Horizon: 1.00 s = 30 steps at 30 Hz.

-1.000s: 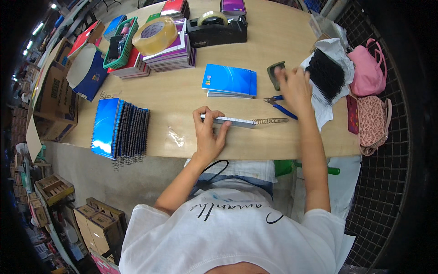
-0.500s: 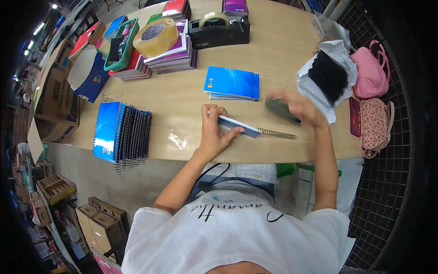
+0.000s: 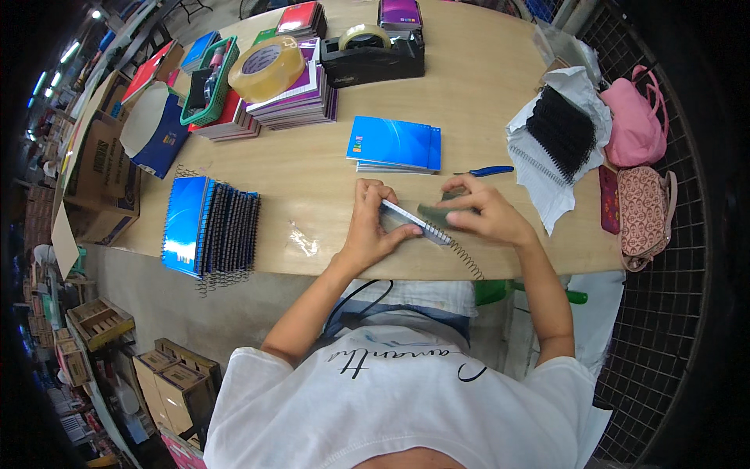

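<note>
My left hand (image 3: 369,228) grips a small notebook (image 3: 405,213) on edge, its punched side up, fingers behind and thumb in front. A dark wire coil (image 3: 467,258) runs through the holes at the notebook's right end, and its loose length droops toward the table's near edge. My right hand (image 3: 494,215) is at the coil side, holding a dark green flat piece (image 3: 430,212) against or just beside the coil; blur hides the exact contact. Just beyond the right hand lies a blue-handled cutting tool (image 3: 492,170). Unbound blue notebooks (image 3: 394,143) are stacked beyond my left hand.
Coil-bound blue notebooks (image 3: 187,227) stand at the left. Black coils (image 3: 558,129) rest on white paper at the right, near a pink bag (image 3: 631,121) and a patterned pouch (image 3: 644,207). Farther back are a tape dispenser (image 3: 375,61), a tape roll (image 3: 267,69) and a green basket (image 3: 211,82).
My right hand has come left and nearer, bringing the dark green piece to the coil. The notebook has tilted, its coil end swinging nearer me. The blue-handled tool is now uncovered.
</note>
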{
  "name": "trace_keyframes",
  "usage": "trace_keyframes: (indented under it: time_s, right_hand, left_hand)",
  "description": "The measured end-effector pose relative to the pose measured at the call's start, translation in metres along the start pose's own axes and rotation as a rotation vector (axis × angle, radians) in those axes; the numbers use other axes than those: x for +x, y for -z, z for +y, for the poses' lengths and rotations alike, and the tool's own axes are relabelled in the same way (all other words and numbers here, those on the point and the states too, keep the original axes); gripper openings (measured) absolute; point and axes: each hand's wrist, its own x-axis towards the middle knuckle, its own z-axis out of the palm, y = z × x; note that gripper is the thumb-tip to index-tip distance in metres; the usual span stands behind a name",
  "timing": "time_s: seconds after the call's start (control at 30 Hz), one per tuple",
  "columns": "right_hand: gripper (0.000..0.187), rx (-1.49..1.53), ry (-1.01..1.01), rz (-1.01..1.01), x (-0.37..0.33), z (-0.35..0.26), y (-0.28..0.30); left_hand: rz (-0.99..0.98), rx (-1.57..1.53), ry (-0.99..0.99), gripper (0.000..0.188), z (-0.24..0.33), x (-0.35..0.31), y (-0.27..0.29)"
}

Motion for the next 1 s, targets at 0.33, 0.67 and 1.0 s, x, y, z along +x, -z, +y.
trace_keyframes:
  time_s: [0.33, 0.67, 1.0]
  right_hand:
    - [0.035, 0.193, 0.085, -0.019, 0.011, -0.009, -0.004]
    - [0.047, 0.548, 0.143, -0.128, 0.006, 0.003, -0.007]
    - [0.041, 0.603, -0.018, 0.058, 0.009, -0.005, -0.013]
  left_hand:
    - [-0.025, -0.067, 0.021, 0.063, -0.002, -0.006, -0.001]
    - [-0.055, -0.106, 0.018, 0.064, 0.001, -0.004, -0.009]
    - [-0.118, -0.496, 0.16, 0.054, -0.013, -0.011, 0.001]
